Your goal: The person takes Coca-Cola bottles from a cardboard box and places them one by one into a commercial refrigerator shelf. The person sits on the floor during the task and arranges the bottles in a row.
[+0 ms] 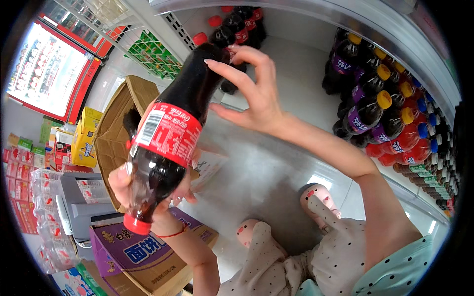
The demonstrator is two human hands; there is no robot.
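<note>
A Coca-Cola bottle (166, 137) with a red label and dark drink is tilted before me, its red cap low and its base up toward the shelf. My left hand (124, 183) grips it near the cap end, with some fingers hidden behind it. My right hand (259, 94) is at the base, fingers spread. Its index fingertip overlaps the bottle and the thumb is by the side; whether it grips is unclear. Behind the bottle shows part of another dark bottle (129, 124), near an opened cardboard carton (111, 137). Red-capped cola bottles (240, 31) stand on the cooler shelf (292, 55) beyond.
Rows of purple-labelled bottles (361, 116) and red drinks (401, 142) fill the shelf's right side. A purple-and-brown carton (148, 255) stands at lower left. A wire rack (148, 51) and a red-framed fridge (83, 85) are farther left. My slippers (314, 198) are on the tiled floor (237, 162).
</note>
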